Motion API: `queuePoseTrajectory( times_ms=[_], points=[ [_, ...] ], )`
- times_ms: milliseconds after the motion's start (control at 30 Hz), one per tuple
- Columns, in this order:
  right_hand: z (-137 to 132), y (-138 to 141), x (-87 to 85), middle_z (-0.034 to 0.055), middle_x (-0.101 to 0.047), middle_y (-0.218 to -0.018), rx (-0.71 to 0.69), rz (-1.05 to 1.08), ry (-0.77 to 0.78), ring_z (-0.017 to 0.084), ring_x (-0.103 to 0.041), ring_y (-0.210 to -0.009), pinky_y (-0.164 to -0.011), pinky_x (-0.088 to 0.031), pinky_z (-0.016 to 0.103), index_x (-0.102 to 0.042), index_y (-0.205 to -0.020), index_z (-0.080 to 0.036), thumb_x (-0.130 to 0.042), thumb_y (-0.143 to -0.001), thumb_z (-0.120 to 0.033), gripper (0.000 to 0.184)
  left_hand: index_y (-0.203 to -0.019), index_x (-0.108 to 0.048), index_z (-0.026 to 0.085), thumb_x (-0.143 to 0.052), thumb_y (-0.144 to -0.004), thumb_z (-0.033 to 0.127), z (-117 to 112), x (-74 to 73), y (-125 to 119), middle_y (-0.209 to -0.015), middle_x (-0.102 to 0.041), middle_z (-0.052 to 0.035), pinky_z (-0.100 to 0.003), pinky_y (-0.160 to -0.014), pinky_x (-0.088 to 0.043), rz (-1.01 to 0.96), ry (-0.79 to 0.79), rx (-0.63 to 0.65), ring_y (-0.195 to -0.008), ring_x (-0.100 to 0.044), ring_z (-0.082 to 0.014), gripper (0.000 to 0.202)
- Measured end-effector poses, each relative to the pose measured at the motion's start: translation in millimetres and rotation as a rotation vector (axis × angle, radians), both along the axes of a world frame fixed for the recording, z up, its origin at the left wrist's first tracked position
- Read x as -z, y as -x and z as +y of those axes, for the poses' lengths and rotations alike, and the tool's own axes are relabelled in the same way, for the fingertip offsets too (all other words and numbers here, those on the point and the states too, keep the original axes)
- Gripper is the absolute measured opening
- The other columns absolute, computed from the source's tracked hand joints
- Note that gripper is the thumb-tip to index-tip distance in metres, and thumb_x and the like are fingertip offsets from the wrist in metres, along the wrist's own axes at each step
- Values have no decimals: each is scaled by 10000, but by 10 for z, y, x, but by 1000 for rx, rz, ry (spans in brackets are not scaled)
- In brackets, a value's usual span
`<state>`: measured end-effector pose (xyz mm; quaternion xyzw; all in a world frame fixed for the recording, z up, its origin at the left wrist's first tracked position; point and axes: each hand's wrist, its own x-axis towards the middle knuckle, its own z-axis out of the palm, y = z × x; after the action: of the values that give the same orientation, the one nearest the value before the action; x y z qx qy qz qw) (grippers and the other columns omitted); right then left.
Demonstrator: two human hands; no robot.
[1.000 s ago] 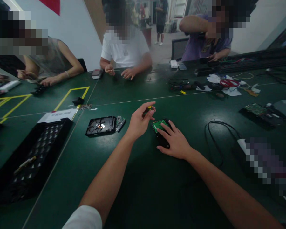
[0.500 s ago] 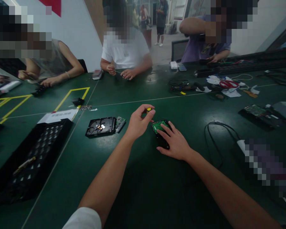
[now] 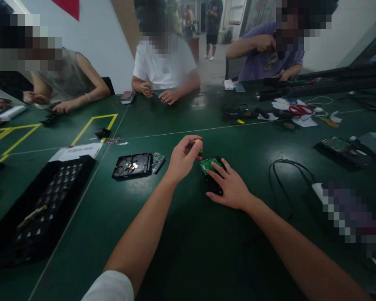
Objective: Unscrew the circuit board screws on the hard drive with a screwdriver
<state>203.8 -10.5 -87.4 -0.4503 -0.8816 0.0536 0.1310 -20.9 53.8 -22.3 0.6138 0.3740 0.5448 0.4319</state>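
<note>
My left hand (image 3: 182, 159) is closed in a pinch on a small yellow-topped tool (image 3: 199, 145), held upright just left of a small hard drive (image 3: 210, 172) with a green circuit board facing up. My right hand (image 3: 231, 187) lies flat on that drive with its fingers stretched out, pressing it onto the green table (image 3: 181, 234). The lower part of the tool is hidden by my fingers.
An opened black hard drive (image 3: 133, 164) with a loose circuit board (image 3: 158, 161) lies to the left. A black tray (image 3: 34, 209) sits at the near left. Black cables (image 3: 288, 175) curl on the right. Three people work at the far side, among scissors (image 3: 301, 109) and papers.
My left hand has closed tighter round the yellow-topped tool and turned it slightly. My right hand stays on the drive. The person at the far right has lowered an arm.
</note>
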Motion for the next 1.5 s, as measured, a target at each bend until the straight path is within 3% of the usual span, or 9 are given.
queuePoseTrajectory(
  times_ms=[100,200,367,633,800,1100,1200,1300,1500],
  points=[
    [-2,3,-6,118,-349,-1726,0,3,2,503,-146,-1611,-1190,-383,702,-484,-1597,-243,-558,-936,-743,832,-1113,-698,223,-716,-956,468,-1,-8,12,-962,-663,-44,-200,-549,-573,120,-46,-116,-862,-660,-164,291],
    [-2,4,-9,112,-345,-1728,5,4,7,504,-148,-1610,-1185,-385,706,-478,-1600,-253,-556,-936,-745,830,-1040,-689,215,-760,-925,461,-1,-14,16,-954,-670,-42,-187,-536,-534,176,-61,-161,-858,-665,-161,281],
    [-1,2,-7,120,-344,-1728,4,-5,11,504,-146,-1610,-1187,-383,702,-476,-1602,-241,-547,-939,-748,838,-1034,-701,202,-758,-929,461,-14,-25,11,-979,-675,-43,-219,-644,-589,129,-60,-63,-876,-661,-157,285],
    [2,-11,3,115,-369,-1715,-4,15,-11,508,-144,-1608,-1184,-375,721,-474,-1605,-261,-555,-937,-741,826,-1302,-686,253,-598,-1036,455,-11,-32,23,-1098,-712,-69,-272,-743,-653,25,-1,84,-1017,-695,-187,346],
    [5,-17,7,109,-385,-1706,-6,24,-12,515,-153,-1603,-1171,-386,725,-457,-1616,-286,-570,-928,-740,832,-1266,-701,236,-549,-1056,443,-10,-34,14,-1187,-723,-95,-290,-761,-659,-46,48,123,-1113,-695,-213,331],
    [-2,-7,6,106,-365,-1718,-1,21,-2,498,-152,-1610,-1180,-385,705,-473,-1606,-263,-546,-938,-745,827,-1027,-617,180,-793,-904,461,-6,-20,-7,-999,-700,-67,-254,-651,-652,-74,57,-54,-897,-683,-168,353],
    [-4,-6,1,111,-363,-1718,1,16,-1,500,-147,-1611,-1183,-386,706,-480,-1600,-254,-546,-937,-747,829,-1133,-638,209,-813,-890,440,3,3,-3,-976,-652,-36,-255,-660,-660,-59,19,-12,-879,-654,-158,378],
    [-5,-5,4,109,-364,-1718,-2,19,-8,498,-142,-1612,-1189,-379,708,-484,-1596,-260,-557,-934,-741,823,-1237,-698,247,-741,-943,469,-6,2,2,-1085,-642,-58,-268,-702,-676,22,-27,25,-932,-639,-164,371],
    [-5,-9,13,98,-362,-1720,-7,23,-16,495,-147,-1613,-1201,-365,708,-470,-1607,-270,-559,-938,-732,818,-1106,-777,231,-633,-1003,496,-21,-12,7,-1166,-631,-82,-300,-748,-693,-24,33,57,-969,-634,-176,318]
  ],
)
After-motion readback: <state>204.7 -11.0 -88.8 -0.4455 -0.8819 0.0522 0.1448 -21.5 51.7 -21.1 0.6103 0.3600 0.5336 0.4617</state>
